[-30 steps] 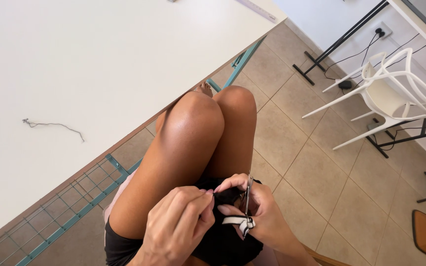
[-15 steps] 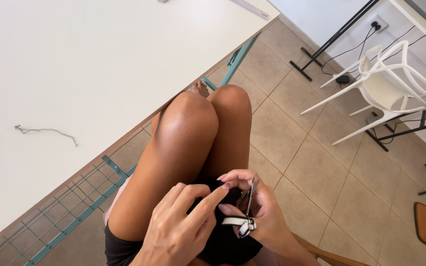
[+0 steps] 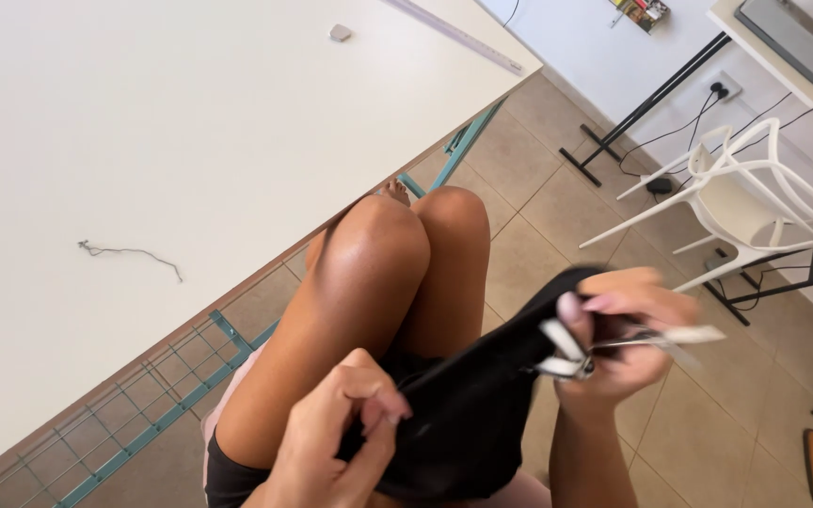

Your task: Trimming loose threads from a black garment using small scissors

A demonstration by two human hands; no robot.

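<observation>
Two hands work low over our crossed knees, and we take them from the left. Well beyond the left hand, out on the white table (image 3: 190, 122), a bit of grey thread (image 3: 129, 252) lies loose, and farther off a small grey eraser (image 3: 340, 33) and a long ruler (image 3: 454, 35) rest near the far edge. Our left hand (image 3: 331, 437) is curled, thumb and fingertips pinched shut on the near end of a black cloth (image 3: 477, 414), which stretches up from it toward the other hand. Our right hand (image 3: 618, 353) is closed around the cloth's upper end together with a small pair of metal snips (image 3: 604, 346), the blades poking out to its right, blurred. Beyond the right hand, on the tiled floor (image 3: 557, 202), stands a white chair (image 3: 755, 198), well apart from us.
</observation>
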